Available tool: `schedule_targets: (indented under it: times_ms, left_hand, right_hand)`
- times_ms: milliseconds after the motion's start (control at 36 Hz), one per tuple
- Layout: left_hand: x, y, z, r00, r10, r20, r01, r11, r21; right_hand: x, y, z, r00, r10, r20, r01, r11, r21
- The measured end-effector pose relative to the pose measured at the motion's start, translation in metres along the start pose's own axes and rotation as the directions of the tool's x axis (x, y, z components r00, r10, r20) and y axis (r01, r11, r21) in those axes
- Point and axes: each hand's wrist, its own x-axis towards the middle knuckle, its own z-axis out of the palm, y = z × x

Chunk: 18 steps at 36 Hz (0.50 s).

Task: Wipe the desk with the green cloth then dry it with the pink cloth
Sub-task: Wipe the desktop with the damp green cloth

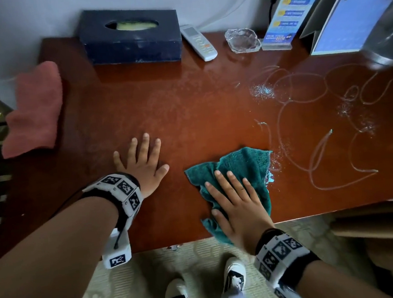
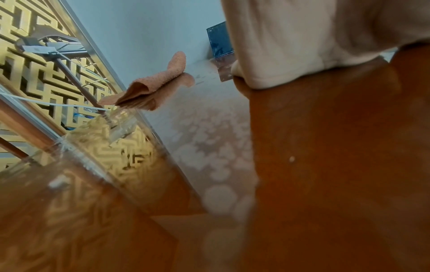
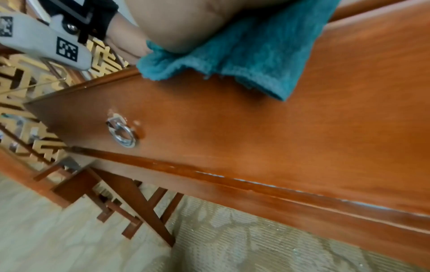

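The green cloth (image 1: 244,168) lies crumpled near the front edge of the reddish-brown desk (image 1: 187,107), and part of it hangs over that edge (image 3: 256,55). My right hand (image 1: 237,204) presses flat on it with straight, spread fingers. My left hand (image 1: 142,162) rests flat on the bare desk to the left of the cloth, holding nothing. The pink cloth (image 1: 35,109) lies folded at the desk's far left edge (image 2: 153,88). Wet streaks and droplets (image 1: 305,107) cover the desk's right half.
Along the back wall stand a dark blue tissue box (image 1: 132,36), a white remote (image 1: 198,41), a glass ashtray (image 1: 242,40), a blue leaflet stand (image 1: 290,14) and a framed card (image 1: 349,16). A drawer front with a ring pull (image 3: 122,134) faces the carpet.
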Motion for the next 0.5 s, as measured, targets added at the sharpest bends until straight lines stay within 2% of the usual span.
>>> schedule_targets:
  times_ms: [194,361,444,500]
  left_hand:
    - [0.0,0.001,0.0,1.0,-0.01,0.001,0.01,1.0,-0.006]
    - [0.0,0.001,0.0,1.0,-0.017,-0.007,0.017,1.0,-0.018]
    - [-0.003,0.006,-0.002,0.999,-0.052,-0.004,0.052,0.999,-0.01]
    - [-0.006,0.011,-0.007,0.996,-0.088,-0.004,0.088,0.995,0.042]
  right_hand:
    - [-0.004,0.044,-0.006,0.982,-0.173,0.072,0.178,0.982,-0.058]
    - [0.0,0.076,-0.017,0.951,-0.269,0.151,0.285,0.954,-0.095]
    - [-0.001,0.085,-0.024,0.938,-0.271,0.215,0.289,0.956,-0.056]
    - [-0.003,0.083,-0.029,0.944,-0.264,0.197,0.272,0.962,-0.015]
